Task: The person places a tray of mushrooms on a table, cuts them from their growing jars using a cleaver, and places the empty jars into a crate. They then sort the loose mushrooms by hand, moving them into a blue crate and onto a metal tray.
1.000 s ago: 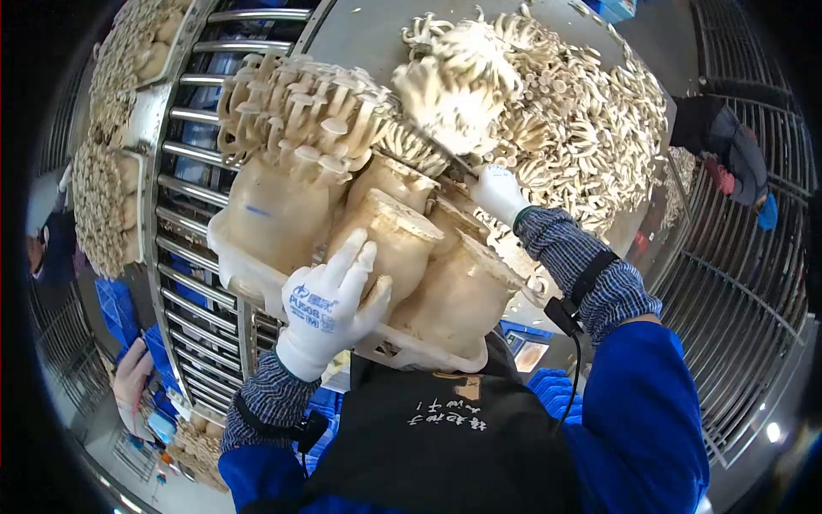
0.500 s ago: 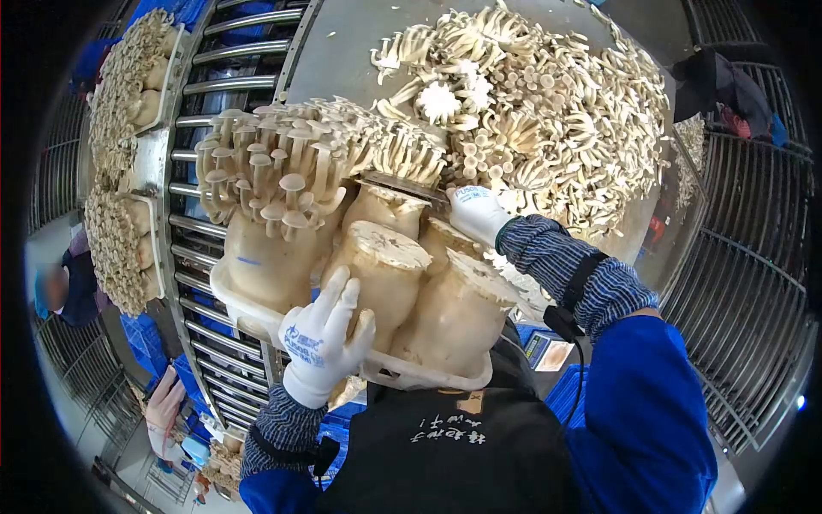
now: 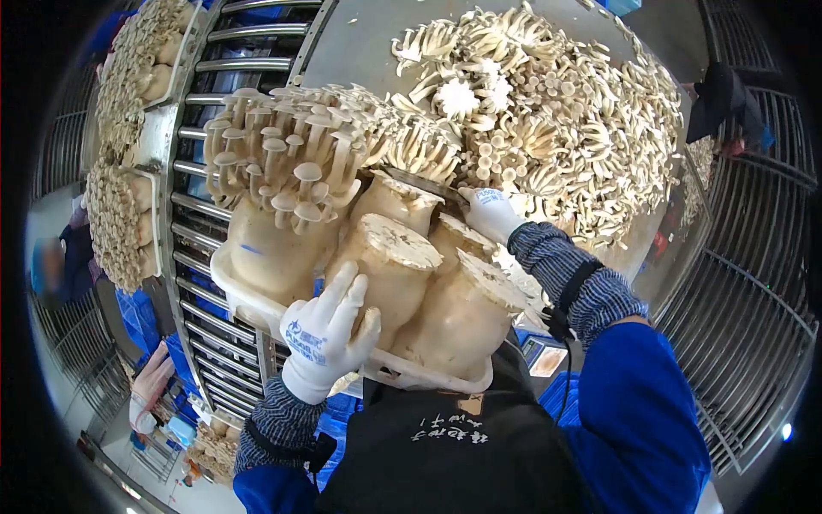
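Note:
My left hand [image 3: 330,334], in a white glove, lies with spread fingers against a pale cut mushroom block [image 3: 381,274] at the near edge of a white tray [image 3: 428,375]. My gloved right hand [image 3: 491,212] is closed on the end of a flat metal blade [image 3: 417,182], which lies across the top of a rear block. Behind the blade stands a cluster of cut-level mushrooms [image 3: 424,147]. At the tray's left, tall mushrooms [image 3: 287,158] still grow from an uncut block [image 3: 274,253].
A large heap of loose mushrooms [image 3: 591,128] covers much of the metal table [image 3: 364,43]. A roller conveyor [image 3: 193,193] runs along the left, with more mushroom trays [image 3: 124,227] beyond it. Other people [image 3: 64,261] are at the far left and upper right.
The view has shifted slightly, so the heap sits further right. My right hand and the blade keep about the same place over the rear block; my left hand still rests on the front block.

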{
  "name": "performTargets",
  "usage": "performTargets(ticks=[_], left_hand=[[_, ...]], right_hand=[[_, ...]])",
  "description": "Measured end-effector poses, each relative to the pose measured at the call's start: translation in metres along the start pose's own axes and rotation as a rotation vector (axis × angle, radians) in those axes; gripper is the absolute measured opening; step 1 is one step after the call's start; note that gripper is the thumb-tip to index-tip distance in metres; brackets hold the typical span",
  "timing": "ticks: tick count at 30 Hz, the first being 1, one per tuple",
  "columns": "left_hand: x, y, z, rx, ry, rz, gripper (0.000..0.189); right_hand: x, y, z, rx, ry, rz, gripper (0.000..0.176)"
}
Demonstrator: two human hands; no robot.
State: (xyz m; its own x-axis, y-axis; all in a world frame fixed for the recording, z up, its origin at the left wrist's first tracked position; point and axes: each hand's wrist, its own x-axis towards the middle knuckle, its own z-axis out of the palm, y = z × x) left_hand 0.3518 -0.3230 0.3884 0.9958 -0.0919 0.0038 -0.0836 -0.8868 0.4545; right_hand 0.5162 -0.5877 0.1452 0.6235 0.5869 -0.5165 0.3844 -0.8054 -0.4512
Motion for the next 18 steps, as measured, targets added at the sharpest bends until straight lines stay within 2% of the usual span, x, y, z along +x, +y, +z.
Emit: performTargets(ticks=[3,10,12,14,18], left_hand=[[-0.002,-0.003,0.004,0.022,0.070,0.052,0.038],[-0.014,-0.004,0.006,0.030,0.101,0.065,0.036],[-0.013,-0.003,0.006,0.034,0.087,0.055,0.036],[-0.012,-0.001,0.004,0.008,0.071,0.033,0.036],[-0.009,-0.002,0.001,-0.012,0.006,-0.010,0.036]], right_hand=[[0.001,0.004,0.010,0.042,0.081,-0.040,0.032],[0.003,-0.006,0.007,-0.019,0.045,0.004,0.028],[0.003,-0.011,-0.005,-0.045,-0.054,0.030,0.025],[0.006,-0.012,-0.011,-0.067,0.008,-0.017,0.023],[0.018,-0.029,-0.024,-0.113,-0.148,-0.002,0.024]])
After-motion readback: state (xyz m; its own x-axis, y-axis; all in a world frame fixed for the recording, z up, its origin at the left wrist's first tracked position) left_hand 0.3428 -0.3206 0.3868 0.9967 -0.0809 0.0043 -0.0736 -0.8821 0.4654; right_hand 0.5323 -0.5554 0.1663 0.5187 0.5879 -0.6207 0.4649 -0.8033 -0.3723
